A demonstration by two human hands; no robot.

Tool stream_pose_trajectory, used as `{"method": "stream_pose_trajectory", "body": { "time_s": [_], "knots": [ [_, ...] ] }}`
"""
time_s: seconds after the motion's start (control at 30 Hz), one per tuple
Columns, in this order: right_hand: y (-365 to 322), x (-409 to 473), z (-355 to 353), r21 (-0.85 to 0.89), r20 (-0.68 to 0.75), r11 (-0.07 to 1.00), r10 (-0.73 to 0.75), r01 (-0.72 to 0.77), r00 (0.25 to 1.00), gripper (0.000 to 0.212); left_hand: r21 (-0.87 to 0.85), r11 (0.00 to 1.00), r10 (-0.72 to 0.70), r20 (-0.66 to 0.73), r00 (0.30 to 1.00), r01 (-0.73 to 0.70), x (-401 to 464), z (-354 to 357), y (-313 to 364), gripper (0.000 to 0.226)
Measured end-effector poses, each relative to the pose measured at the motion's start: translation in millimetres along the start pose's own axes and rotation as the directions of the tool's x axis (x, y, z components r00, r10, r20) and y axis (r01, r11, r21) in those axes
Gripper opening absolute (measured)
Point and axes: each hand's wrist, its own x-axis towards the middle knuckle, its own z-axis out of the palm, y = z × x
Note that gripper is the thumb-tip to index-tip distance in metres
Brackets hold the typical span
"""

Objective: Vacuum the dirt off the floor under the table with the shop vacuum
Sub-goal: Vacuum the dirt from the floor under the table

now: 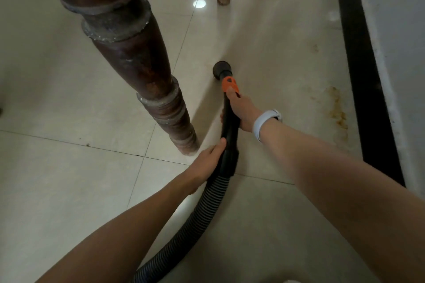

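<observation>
Both my hands grip the vacuum wand: right hand fingers clamped near the orange collar, left hand at the hose cuff; its nozzle meets the floor beside the table leg

hose: I see black with grey ribbing
wand tube: black
wand clip: orange
nozzle: black
near table leg: dark red-brown, grey dusty rings
floor tiles: glossy cream, thin dark grout lines
stain: rusty orange-brown blotches
skirting strip: black
wristband: white
</observation>
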Motion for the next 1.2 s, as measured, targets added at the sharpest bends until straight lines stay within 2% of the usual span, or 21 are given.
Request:
{"method": "stream_pose_trajectory", "body": {
  "time_s": [0.1,0.2,0.27,0.4,0.53,0.63,0.77,0.93,1.0,1.07,1.13,1.2],
  "knots": [
    [-11,4,32,-0.026,0.080,1.000,-0.012,0.015,0.997,0.057,-0.127,0.991,0.033,-0.078,0.996,-0.043,-4,-14,-5,0.052],
    [-16,1,56,0.028,0.177,1.000,0.001,-0.006,0.984,0.050,-0.147,0.985,0.071,-0.121,0.990,-0.089,-9,-24,-13,0.077],
    [-14,2,65,0.020,0.206,1.000,0.010,-0.015,0.978,0.053,-0.160,0.983,0.062,-0.144,0.988,-0.085,-13,-26,-18,0.081],
    [-8,4,68,0.030,0.275,0.999,0.027,-0.036,0.961,0.063,-0.197,0.980,-0.002,-0.161,0.987,-0.030,-13,-28,-27,0.059],
    [-5,14,55,0.060,0.313,0.996,0.044,-0.066,0.949,0.035,-0.188,0.982,-0.018,-0.170,0.985,-0.015,-9,-39,-21,0.061],
    [-3,14,45,0.146,0.378,0.979,0.080,-0.145,0.923,0.023,-0.208,0.978,-0.006,-0.145,0.989,-0.025,-5,-38,-13,0.064],
    [-4,17,45,0.153,0.318,0.982,0.059,-0.113,0.946,0.025,-0.217,0.975,0.020,-0.171,0.985,-0.057,-2,-28,-13,0.053],
    [-26,29,57,0.084,0.219,0.996,-0.009,-0.010,0.976,0.022,0.005,0.997,0.081,-0.164,0.983,-0.082,-6,-28,-25,0.040],
    [-27,29,59,0.105,0.196,0.994,-0.049,0.029,0.979,0.021,-0.033,0.993,0.108,-0.216,0.970,-0.118,-4,-28,-20,0.037],
    [-19,26,57,0.127,0.240,0.990,-0.085,0.056,0.967,0.020,-0.080,0.988,0.105,-0.254,0.961,-0.129,-1,-27,-15,0.037],
    [-12,22,53,0.071,0.282,0.996,-0.079,0.062,0.956,0.029,-0.099,0.988,0.093,-0.252,0.963,-0.121,1,-27,-12,0.039],
    [-17,24,50,0.012,0.260,0.998,-0.069,0.069,0.963,0.032,-0.114,0.988,0.076,-0.235,0.969,-0.105,5,-27,-6,0.042]
  ]
}}
